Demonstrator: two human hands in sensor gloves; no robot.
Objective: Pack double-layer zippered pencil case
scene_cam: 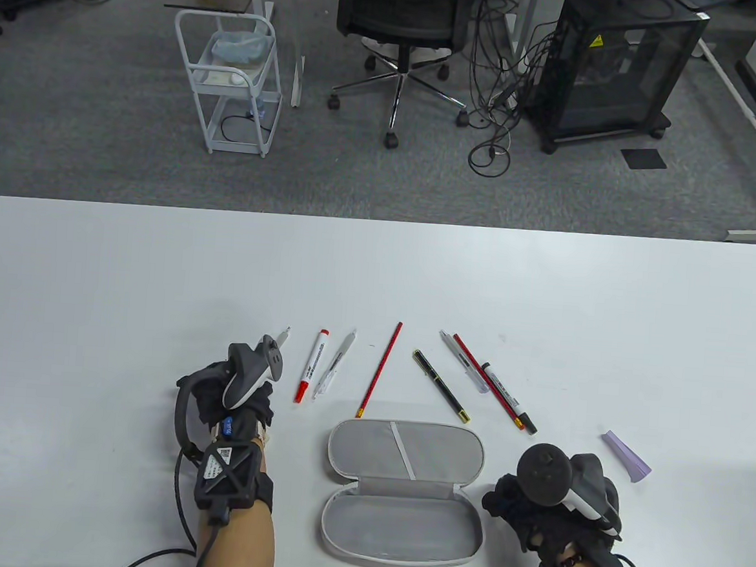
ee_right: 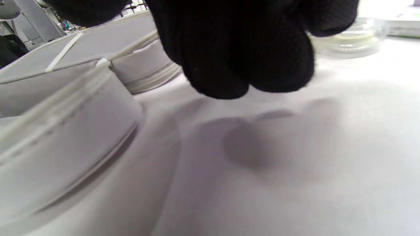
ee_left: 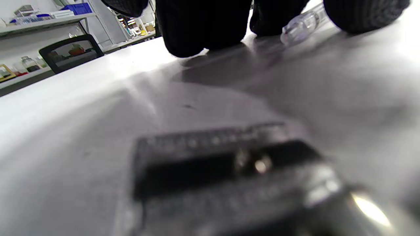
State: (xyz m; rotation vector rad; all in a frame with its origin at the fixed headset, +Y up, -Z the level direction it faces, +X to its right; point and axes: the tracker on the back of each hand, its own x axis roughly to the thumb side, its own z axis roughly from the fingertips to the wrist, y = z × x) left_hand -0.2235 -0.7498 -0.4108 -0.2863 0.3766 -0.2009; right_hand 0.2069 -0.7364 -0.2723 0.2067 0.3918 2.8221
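Table view: left hand (scene_cam: 241,384) apparently pinching clear pen (ee_left: 303,23); right hand (scene_cam: 553,503) loosely curled, empty; labels unreadable.

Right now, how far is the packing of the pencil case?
Done: the pencil case lies unzipped and open, both halves empty. In hand: the left hand closes on a clear pen lying on the table; the right hand holds nothing. Left: the pens, pencils and markers, still on the table.

Grey pencil case (scene_cam: 404,492), red pencil (scene_cam: 378,379), lilac paper (scene_cam: 626,465), white table (scene_cam: 158,281)
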